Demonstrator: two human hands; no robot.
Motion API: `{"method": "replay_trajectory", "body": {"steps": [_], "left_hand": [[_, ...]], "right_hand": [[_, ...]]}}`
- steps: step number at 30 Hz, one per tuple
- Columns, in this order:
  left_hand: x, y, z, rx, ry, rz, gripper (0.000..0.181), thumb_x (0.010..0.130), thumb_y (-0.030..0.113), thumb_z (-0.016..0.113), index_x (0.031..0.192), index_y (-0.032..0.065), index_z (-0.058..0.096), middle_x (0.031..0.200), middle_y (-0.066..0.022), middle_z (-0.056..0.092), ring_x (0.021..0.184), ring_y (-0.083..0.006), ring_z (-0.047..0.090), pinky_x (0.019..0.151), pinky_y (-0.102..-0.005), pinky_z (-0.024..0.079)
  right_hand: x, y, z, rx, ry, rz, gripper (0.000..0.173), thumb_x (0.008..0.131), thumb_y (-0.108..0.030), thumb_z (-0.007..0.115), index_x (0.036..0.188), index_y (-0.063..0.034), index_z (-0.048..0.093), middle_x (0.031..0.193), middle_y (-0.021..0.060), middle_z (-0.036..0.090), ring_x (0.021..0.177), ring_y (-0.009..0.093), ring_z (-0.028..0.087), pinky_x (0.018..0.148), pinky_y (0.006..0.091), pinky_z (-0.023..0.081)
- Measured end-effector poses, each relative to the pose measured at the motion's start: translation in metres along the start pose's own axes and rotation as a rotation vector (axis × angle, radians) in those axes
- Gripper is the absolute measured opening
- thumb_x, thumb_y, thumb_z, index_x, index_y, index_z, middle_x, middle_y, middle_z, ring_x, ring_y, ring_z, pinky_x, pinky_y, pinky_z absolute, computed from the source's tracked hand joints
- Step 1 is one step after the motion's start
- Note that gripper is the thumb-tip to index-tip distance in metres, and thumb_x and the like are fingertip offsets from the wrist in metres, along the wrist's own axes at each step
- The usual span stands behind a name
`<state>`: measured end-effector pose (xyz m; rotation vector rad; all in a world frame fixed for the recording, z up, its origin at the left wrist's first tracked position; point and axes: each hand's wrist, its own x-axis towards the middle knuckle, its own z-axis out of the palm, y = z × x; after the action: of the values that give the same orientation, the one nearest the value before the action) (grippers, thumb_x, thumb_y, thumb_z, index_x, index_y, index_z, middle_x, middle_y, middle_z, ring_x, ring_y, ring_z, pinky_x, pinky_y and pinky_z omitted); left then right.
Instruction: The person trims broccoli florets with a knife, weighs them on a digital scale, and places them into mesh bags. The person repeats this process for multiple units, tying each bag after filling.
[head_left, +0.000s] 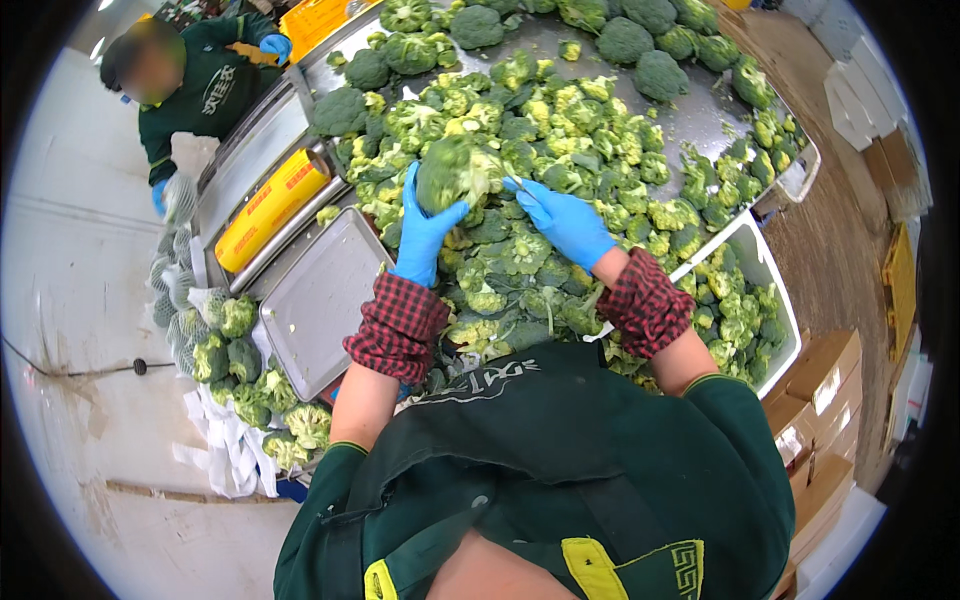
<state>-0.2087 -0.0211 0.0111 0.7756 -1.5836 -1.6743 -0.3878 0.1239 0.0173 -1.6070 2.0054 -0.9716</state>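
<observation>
A broccoli head (456, 172), blurred by motion, sits in my left hand (421, 234), its cut stem side turned to the right. Blue gloves cover both of my hands. My right hand (568, 223) is closed around a small knife (520, 187); only a thin bit of it shows, close to the head's right side. Beneath and beyond my hands spreads a heap of cut broccoli florets (570, 135) on a metal table (559, 71). Broccoli trimmings and leaves (517, 289) lie just below my hands.
Whole broccoli heads (626, 41) line the far side. A white bin (780, 315) of florets stands at right, above cardboard boxes (825, 367). On the left are a grey tray (322, 300), a yellow film roll (271, 210), netted broccoli (180, 289) and a co-worker (202, 90) in blue gloves.
</observation>
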Motion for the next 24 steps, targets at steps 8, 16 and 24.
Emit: {"method": "replay_trajectory", "body": {"steps": [8, 16, 24], "left_hand": [[0.039, 0.044, -0.014, 0.322, -0.188, -0.108, 0.073, 0.078, 0.037, 0.073, 0.132, -0.0002, 0.042, 0.123, -0.0147, 0.053, 0.113, -0.0215, 0.052, 0.095, -0.0316, 0.042], [0.04, 0.028, 0.009, 0.268, -0.25, -0.031, 0.074, 0.077, 0.002, 0.067, 0.141, 0.0152, 0.034, 0.134, -0.0088, 0.045, 0.12, -0.0214, 0.045, 0.101, -0.0325, 0.037], [0.055, 0.025, 0.019, 0.333, -0.177, -0.103, 0.072, 0.075, 0.004, 0.069, 0.139, 0.0094, 0.038, 0.13, -0.0097, 0.049, 0.113, -0.0199, 0.051, 0.096, -0.0313, 0.041]], "right_hand": [[0.019, 0.007, -0.031, -0.404, -0.1, -0.119, 0.032, 0.095, -0.032, 0.042, 0.122, -0.0189, 0.052, 0.081, 0.0103, 0.063, 0.07, 0.033, 0.061, 0.062, 0.0439, 0.049], [0.022, 0.021, -0.046, -0.246, -0.133, -0.012, 0.034, 0.095, -0.036, 0.04, 0.115, -0.0139, 0.056, 0.096, 0.0142, 0.065, 0.079, 0.036, 0.062, 0.07, 0.0453, 0.05], [0.015, 0.003, -0.043, -0.67, 0.047, -0.126, 0.033, 0.084, -0.012, 0.051, 0.117, -0.0133, 0.052, 0.07, 0.0099, 0.06, 0.057, 0.031, 0.06, 0.046, 0.0411, 0.047]]}}
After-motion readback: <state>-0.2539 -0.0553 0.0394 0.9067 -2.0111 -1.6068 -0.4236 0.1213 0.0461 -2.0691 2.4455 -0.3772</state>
